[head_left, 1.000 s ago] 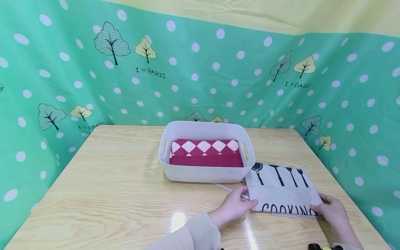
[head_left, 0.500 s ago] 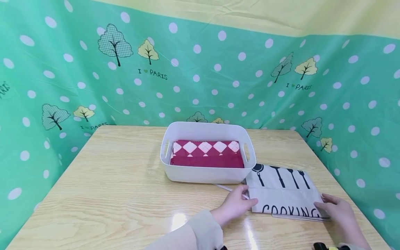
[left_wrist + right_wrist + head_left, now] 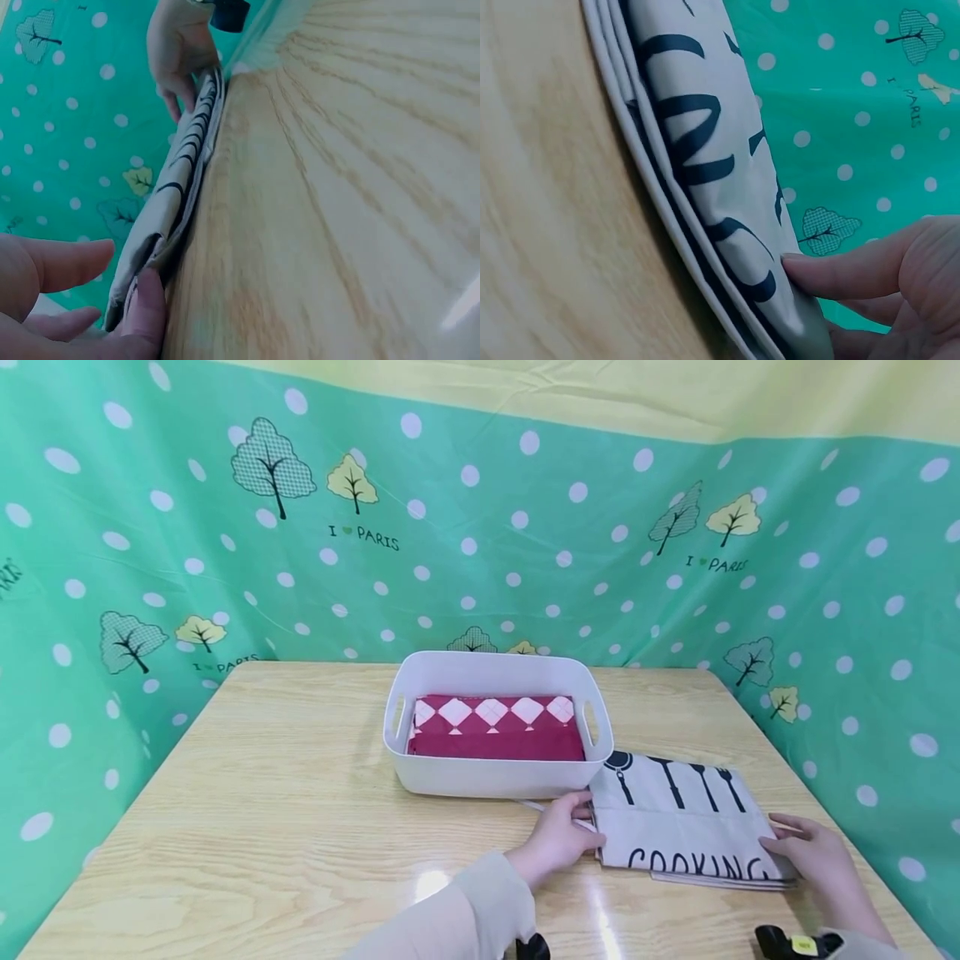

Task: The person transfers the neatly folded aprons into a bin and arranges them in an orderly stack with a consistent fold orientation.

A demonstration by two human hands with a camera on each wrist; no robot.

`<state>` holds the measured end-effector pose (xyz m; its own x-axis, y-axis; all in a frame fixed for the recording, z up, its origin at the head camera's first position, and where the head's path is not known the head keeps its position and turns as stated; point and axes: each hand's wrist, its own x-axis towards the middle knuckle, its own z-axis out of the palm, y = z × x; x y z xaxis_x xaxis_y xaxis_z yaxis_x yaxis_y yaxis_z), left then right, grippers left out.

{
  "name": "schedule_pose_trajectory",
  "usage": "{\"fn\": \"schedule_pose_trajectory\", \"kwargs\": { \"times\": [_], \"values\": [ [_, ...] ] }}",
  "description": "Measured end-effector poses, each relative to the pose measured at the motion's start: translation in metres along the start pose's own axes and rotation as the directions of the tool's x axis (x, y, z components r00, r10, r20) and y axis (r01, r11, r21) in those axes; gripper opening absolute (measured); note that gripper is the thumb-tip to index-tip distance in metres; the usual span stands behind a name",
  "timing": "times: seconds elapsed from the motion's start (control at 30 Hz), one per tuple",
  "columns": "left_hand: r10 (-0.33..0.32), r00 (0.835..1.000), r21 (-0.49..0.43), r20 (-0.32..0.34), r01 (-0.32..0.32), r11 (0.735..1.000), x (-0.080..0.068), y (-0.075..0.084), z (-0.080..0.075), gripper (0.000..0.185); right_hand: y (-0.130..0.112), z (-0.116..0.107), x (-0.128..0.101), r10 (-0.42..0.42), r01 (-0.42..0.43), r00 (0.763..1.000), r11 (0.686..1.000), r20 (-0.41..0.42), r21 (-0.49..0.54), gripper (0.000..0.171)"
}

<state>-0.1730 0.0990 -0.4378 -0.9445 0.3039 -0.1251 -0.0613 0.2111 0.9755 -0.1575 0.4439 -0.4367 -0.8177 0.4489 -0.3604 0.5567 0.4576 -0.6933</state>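
A folded light-grey apron (image 3: 686, 827), printed with dark utensils and the word COOKING, lies on the table to the right of a white basket. A thin white tie (image 3: 534, 805) runs out from its left side. My left hand (image 3: 558, 837) is at the apron's left edge; in the left wrist view its fingertips (image 3: 146, 304) touch the folded layers, while the thumb stands apart from them. At the right edge, my right hand (image 3: 813, 856) pinches the apron, its thumb (image 3: 840, 270) on top and the other fingers partly hidden behind the cloth.
The white basket (image 3: 487, 779) has handle holes at its sides and holds a folded dark-red cloth (image 3: 495, 743) with pink-white diamonds. Both rest on a wooden table (image 3: 262, 827). A green dotted curtain (image 3: 450, 560) hangs behind and along the sides.
My right hand has shifted a little to the right, and the apron's lower right edge reaches further right. My left hand has moved slightly left and away from me, its thumb coming off the apron.
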Motion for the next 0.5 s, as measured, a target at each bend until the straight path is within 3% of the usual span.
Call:
{"fn": "schedule_pose_trajectory", "kwargs": {
  "times": [0.3, 0.5],
  "values": [
    [-0.029, 0.998, -0.063, 0.061, 0.033, 0.997, -0.0024, 0.0003, -0.0015, 0.056, 0.0015, -0.004, 0.0001, 0.001, -0.002, 0.999, 1.0, 0.045, 0.017, 0.081],
    [-0.055, 0.994, -0.054, 0.098, 0.061, 0.997, -0.0044, 0.0015, -0.001, 0.068, 0.0038, -0.0059, -0.0007, 0.024, -0.025, 0.995, 1.0, 0.1, 0.013, 0.079]
  ]
}}
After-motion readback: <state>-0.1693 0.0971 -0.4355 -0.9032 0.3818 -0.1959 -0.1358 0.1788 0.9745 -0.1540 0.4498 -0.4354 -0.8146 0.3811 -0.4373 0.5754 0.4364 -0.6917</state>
